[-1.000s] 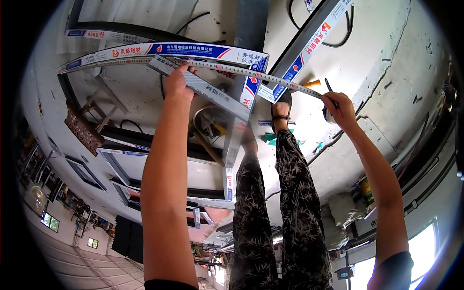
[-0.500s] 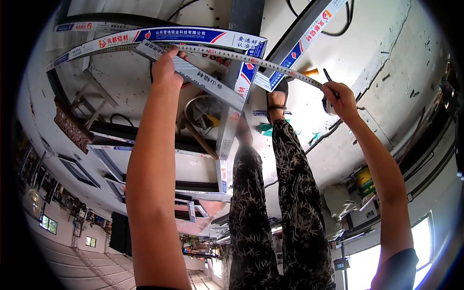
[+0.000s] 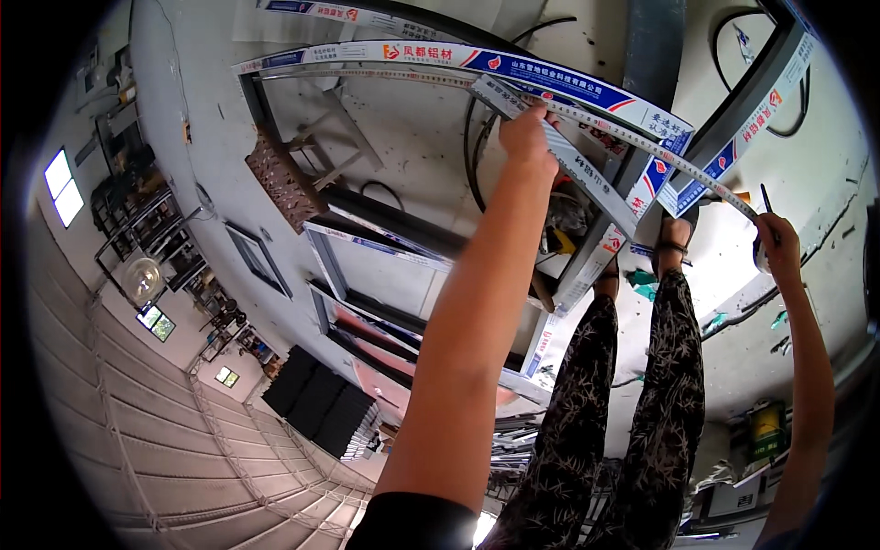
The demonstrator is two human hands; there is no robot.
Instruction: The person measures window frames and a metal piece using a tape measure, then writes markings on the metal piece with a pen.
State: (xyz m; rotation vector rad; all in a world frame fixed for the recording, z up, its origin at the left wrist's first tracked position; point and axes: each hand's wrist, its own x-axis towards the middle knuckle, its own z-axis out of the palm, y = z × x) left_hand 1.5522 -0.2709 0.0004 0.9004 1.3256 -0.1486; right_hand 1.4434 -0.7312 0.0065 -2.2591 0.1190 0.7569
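Observation:
My left hand (image 3: 527,137) presses a yellow measuring tape (image 3: 642,137) onto a grey aluminium frame bar (image 3: 587,179) wrapped in white and blue film. The tape runs along the long top profile (image 3: 513,66) from the far left to my right hand (image 3: 779,249). That hand grips the tape's case together with a dark pen. Both arms are stretched out. My legs in black patterned trousers (image 3: 642,385) and a sandalled foot (image 3: 672,249) stand between them on the pale concrete floor.
More film-wrapped profiles (image 3: 733,119) cross at the right. Glazed window frames (image 3: 385,266) lean by a wall, with dark stacked panels (image 3: 321,403) beyond. Black cables (image 3: 474,137), a metal trestle (image 3: 321,151) and a perforated block (image 3: 282,183) lie on the floor. Green scraps (image 3: 642,280) lie near my foot.
The view has swung, so both hands and the frame now sit further right. My left hand has slid along the bar with the tape; my right hand keeps hold of the case.

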